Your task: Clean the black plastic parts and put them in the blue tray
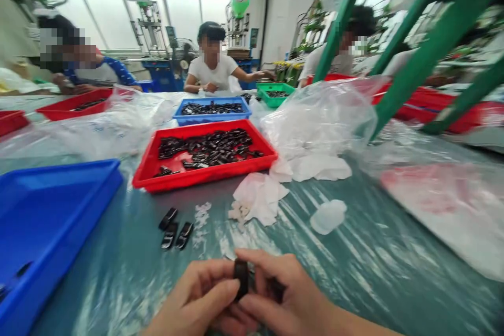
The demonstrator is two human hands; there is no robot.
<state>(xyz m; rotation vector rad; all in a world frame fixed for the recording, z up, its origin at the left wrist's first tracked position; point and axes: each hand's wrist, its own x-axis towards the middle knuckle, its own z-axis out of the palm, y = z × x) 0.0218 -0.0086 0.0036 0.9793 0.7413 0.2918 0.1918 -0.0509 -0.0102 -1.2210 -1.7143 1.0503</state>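
Note:
At the bottom centre, my left hand (pixel 205 294) and my right hand (pixel 283 289) meet around a small black part (pixel 241 278), both with fingers closed on it. Another dark bit shows between the fingers of my right hand, too hidden to make out. Ahead and to the left, a few black pieces (pixel 170 235) lie on the plastic-covered table (pixel 137 278). Small whitish scraps (pixel 201 223) lie just right of them. Beyond stands a red tray (pixel 205 174) holding many black parts.
A big blue tray (pixel 59 205) with a few dark pieces stands at the left. White cloths (pixel 262 199), a whitish piece (pixel 328 216) and plastic bags (pixel 318 121) lie ahead and right. A smaller blue tray (pixel 212 118), a green tray (pixel 277 87), green bars and several people are farther back.

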